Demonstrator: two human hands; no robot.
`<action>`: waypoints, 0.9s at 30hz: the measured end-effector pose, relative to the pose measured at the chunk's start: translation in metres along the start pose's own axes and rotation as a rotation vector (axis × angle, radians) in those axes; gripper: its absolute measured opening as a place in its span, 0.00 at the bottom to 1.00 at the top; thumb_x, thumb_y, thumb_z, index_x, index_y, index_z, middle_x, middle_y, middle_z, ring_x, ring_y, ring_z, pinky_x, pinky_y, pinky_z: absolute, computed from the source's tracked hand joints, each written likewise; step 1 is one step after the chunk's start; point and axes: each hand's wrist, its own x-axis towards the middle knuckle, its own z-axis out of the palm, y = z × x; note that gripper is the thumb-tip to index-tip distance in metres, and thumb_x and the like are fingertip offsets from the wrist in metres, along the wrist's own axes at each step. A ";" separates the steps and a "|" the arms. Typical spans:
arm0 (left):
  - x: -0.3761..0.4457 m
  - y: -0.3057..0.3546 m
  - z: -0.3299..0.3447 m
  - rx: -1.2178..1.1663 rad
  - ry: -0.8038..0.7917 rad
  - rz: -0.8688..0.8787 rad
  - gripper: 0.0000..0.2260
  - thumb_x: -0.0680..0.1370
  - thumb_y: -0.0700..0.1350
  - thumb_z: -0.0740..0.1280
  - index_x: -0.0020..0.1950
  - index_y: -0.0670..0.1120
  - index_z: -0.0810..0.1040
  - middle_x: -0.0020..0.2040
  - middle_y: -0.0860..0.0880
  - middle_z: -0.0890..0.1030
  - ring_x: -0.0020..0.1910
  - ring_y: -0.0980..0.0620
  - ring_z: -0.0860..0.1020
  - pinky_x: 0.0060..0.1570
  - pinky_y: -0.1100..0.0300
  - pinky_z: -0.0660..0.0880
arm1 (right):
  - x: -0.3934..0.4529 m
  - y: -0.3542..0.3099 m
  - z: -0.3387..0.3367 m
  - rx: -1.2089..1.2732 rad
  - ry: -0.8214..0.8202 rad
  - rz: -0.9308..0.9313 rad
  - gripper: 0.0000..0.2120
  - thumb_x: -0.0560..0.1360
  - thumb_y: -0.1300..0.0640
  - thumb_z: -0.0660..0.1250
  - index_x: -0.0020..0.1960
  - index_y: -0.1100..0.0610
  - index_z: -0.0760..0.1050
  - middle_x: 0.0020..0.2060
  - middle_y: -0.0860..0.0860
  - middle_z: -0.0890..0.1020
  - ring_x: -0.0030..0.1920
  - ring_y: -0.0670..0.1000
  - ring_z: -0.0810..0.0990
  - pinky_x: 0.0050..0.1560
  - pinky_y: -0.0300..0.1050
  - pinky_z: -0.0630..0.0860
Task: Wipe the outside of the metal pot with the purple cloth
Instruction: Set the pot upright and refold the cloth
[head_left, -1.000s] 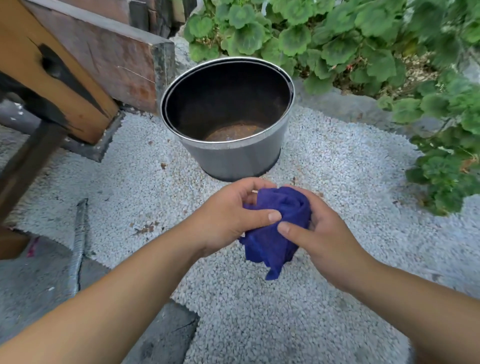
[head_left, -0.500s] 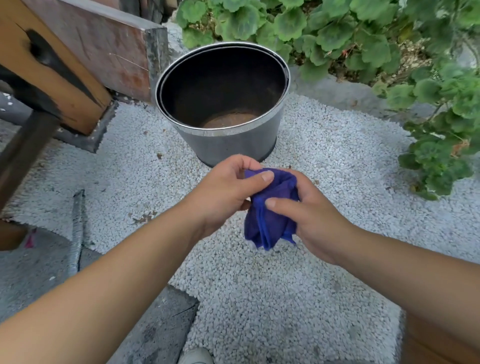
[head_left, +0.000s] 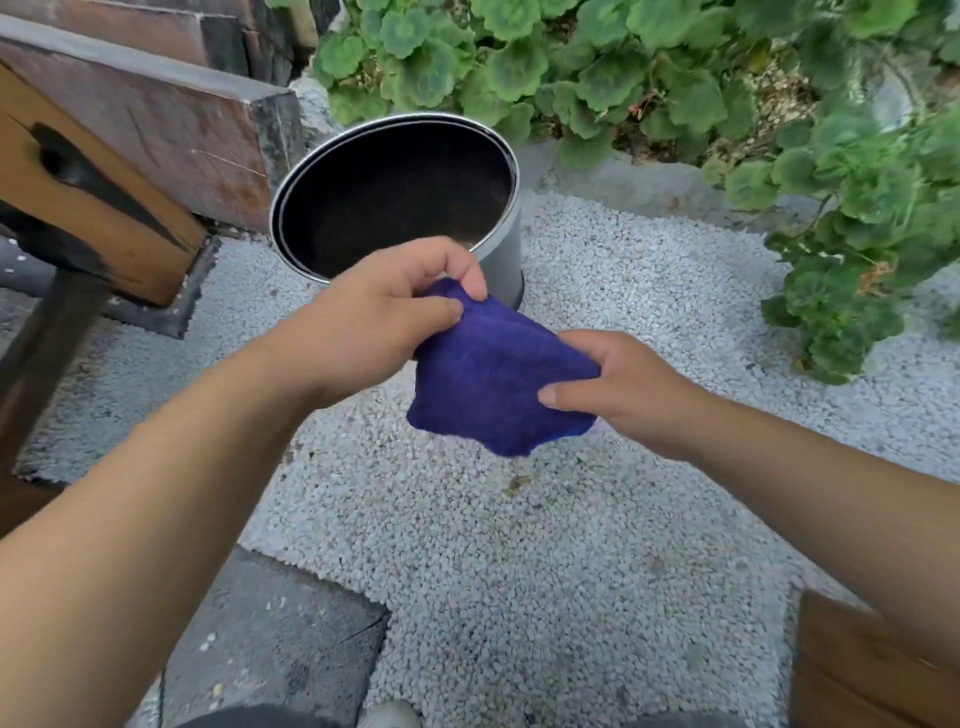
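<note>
The purple cloth (head_left: 493, 374) is stretched between both my hands just above the gravel, in front of the pot. My left hand (head_left: 374, 322) pinches its upper left corner with thumb and fingers. My right hand (head_left: 623, 384) grips its right edge, thumb on top. The metal pot (head_left: 506, 244) stands upright on the gravel behind the cloth, with a dark inside and a shiny grey outer wall. My left hand hides part of its near rim. Neither the cloth nor my hands touch the pot's wall.
A wooden beam (head_left: 88, 208) and a rusty brown block (head_left: 171, 124) stand left of the pot. Green leafy plants (head_left: 675, 78) fill the back and right. A dark paving slab (head_left: 270, 639) lies at lower left, a wooden board (head_left: 862, 670) at lower right.
The bunched cloth has been pulled open and spread out between my hands. My right hand moved to the right. The view drew closer to the pot.
</note>
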 end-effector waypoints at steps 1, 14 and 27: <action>0.000 0.001 -0.005 0.002 0.001 -0.013 0.10 0.74 0.39 0.62 0.45 0.52 0.80 0.41 0.43 0.75 0.39 0.48 0.67 0.41 0.53 0.64 | 0.000 -0.004 -0.008 0.016 -0.026 -0.003 0.11 0.65 0.57 0.73 0.46 0.46 0.83 0.40 0.48 0.86 0.41 0.47 0.83 0.41 0.40 0.77; -0.029 0.095 -0.014 0.368 0.163 0.086 0.10 0.73 0.44 0.74 0.41 0.54 0.74 0.33 0.62 0.74 0.31 0.64 0.70 0.33 0.70 0.65 | -0.059 -0.150 -0.047 0.206 0.044 0.129 0.11 0.75 0.70 0.67 0.52 0.56 0.79 0.43 0.53 0.85 0.42 0.51 0.83 0.40 0.43 0.79; -0.159 0.239 -0.016 -1.087 0.325 -0.167 0.10 0.75 0.38 0.69 0.55 0.38 0.83 0.51 0.40 0.85 0.48 0.47 0.84 0.52 0.52 0.81 | -0.144 -0.313 0.005 0.453 0.015 0.251 0.23 0.70 0.60 0.69 0.64 0.64 0.73 0.57 0.61 0.82 0.55 0.58 0.82 0.53 0.53 0.79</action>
